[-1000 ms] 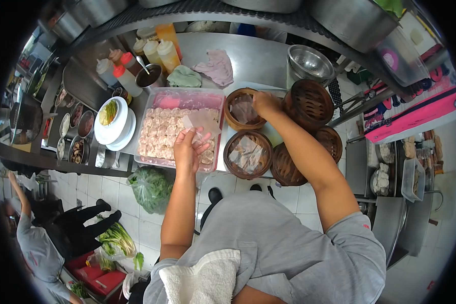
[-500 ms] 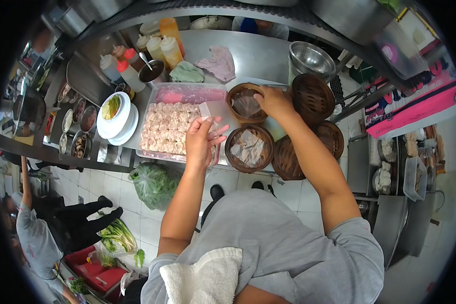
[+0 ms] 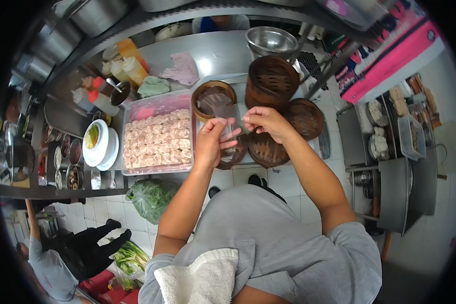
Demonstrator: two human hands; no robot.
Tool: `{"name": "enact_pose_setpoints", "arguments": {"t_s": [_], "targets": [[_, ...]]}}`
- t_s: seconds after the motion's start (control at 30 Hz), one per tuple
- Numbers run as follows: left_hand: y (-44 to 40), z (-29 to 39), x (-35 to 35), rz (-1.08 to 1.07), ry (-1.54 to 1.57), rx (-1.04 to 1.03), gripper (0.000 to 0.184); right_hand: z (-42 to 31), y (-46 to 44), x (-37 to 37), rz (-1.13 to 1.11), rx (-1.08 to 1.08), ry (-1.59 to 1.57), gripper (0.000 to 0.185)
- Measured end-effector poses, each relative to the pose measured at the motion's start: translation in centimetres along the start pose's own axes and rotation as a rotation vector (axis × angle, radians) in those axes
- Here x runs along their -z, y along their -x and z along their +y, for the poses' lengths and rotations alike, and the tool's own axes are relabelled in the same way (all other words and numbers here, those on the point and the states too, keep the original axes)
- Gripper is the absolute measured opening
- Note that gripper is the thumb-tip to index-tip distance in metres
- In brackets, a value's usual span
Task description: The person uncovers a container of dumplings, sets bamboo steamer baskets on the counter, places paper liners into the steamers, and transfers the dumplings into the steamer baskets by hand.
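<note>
My left hand (image 3: pixel 210 143) pinches a small stack of thin see-through plastic sheets (image 3: pixel 222 107) between thumb and fingers, some fingers stretched out. At the sheets' right edge, the fingertips of my right hand (image 3: pixel 267 122) are pinched together. Just beyond them stands an open round bamboo steamer (image 3: pixel 198 107); the sheets partly cover the view of its inside. Another steamer (image 3: pixel 227 165) lies nearer to me, mostly hidden by my hands. To the left, a plastic tray (image 3: pixel 157 171) holds rows of pale dumplings (image 3: pixel 157 139).
Stacked steamers (image 3: pixel 272 76) and more steamers (image 3: pixel 305 119) stand on the right. Behind are a metal bowl (image 3: pixel 272 41), cloths (image 3: pixel 182 69) and sauce bottles (image 3: pixel 134 69). White plates (image 3: pixel 103 152) sit left. A bag of greens (image 3: pixel 149 200) is below the counter; another person (image 3: pixel 55 266) is at lower left.
My right hand has left the far steamer and come over to the sheets in my left hand. The view has shifted, so the counter things appear farther left.
</note>
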State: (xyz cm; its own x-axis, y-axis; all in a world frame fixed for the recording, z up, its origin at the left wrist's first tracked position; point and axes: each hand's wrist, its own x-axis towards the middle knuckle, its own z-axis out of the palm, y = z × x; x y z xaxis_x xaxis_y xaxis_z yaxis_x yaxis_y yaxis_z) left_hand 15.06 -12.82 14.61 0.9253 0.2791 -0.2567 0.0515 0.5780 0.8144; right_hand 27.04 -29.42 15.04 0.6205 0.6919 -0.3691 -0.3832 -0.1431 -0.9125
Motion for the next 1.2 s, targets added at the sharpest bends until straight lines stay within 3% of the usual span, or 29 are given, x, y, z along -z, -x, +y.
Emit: {"name": "enact_pose_setpoints", "arguments": {"t_s": [0.07, 0.27, 0.37, 0.43, 0.63, 0.97, 1.2], "targets": [[-0.2, -1.5, -0.8, -0.025, -0.048, 0.117, 0.016, 0.8, 1.0, 1.5, 0.076, 0.068, 0.207, 0.020], [1.3, -3.0, -1.3, -0.041, -0.302, 0.275, 0.021, 2.5, 4.1, 4.1, 0.179, 0.059, 0.300, 0.014], [2.3, -2.8, -0.7, 0.003, -0.534, 0.159, 0.023, 3.0, 5.5, 4.4, 0.276, 0.037, 0.541, 0.015], [2.7, -2.5, -0.3, -0.006, -0.570, 0.132, 0.023, 3.4, 6.0, 4.5, 0.334, -0.022, 0.808, 0.016], [4.1, -1.8, 0.2, 0.002, -0.609, 0.027, 0.021, 4.3, 6.5, 4.5, 0.423, -0.013, 1.115, 0.015], [5.1, -1.7, 0.7, 0.006, -0.598, -0.025, 0.023, 5.2, 6.7, 3.8, 0.461, 0.100, 1.265, 0.021], [5.8, -1.7, 0.7, 0.054, -0.592, -0.070, 0.019, 1.9, 8.4, 4.3, 0.644, 0.237, 1.280, 0.025]]}}
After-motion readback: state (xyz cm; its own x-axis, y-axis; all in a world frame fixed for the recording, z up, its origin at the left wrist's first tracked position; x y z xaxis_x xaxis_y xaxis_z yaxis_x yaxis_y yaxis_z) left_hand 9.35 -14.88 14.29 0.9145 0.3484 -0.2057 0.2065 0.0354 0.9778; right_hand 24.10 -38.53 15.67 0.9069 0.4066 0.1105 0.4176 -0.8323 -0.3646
